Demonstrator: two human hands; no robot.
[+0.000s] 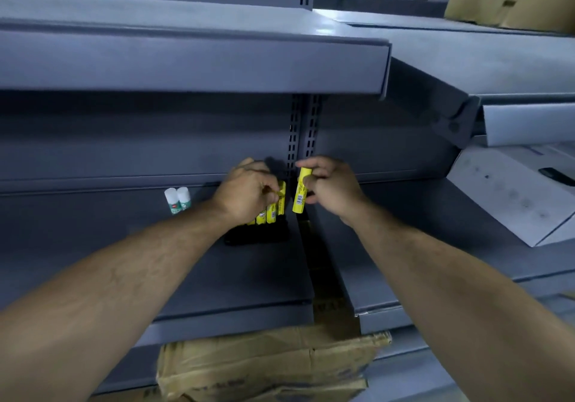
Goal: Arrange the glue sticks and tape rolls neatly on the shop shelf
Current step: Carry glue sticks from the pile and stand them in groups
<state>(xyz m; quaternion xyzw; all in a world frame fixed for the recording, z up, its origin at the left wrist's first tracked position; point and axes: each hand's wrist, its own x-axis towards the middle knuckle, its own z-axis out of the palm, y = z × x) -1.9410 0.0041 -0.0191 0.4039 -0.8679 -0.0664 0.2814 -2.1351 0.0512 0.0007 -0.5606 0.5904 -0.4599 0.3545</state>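
Several yellow glue sticks [271, 211] stand upright in a row near the back of the grey shelf [249, 274]. My left hand [247, 193] reaches over them, its fingers curled round the tops of the row. My right hand [329, 183] pinches a single yellow glue stick [300, 190] upright, just right of the row and above the gap between two shelf boards. Two white glue sticks with green labels [178, 200] stand together further left on the same shelf. No tape rolls are visible.
A grey shelf board [193, 62] overhangs close above my hands. A slotted upright [303, 131] runs behind the row. A white cardboard box [513, 190] sits on the right-hand shelf. Brown cardboard boxes [267, 367] lie below the shelf front.
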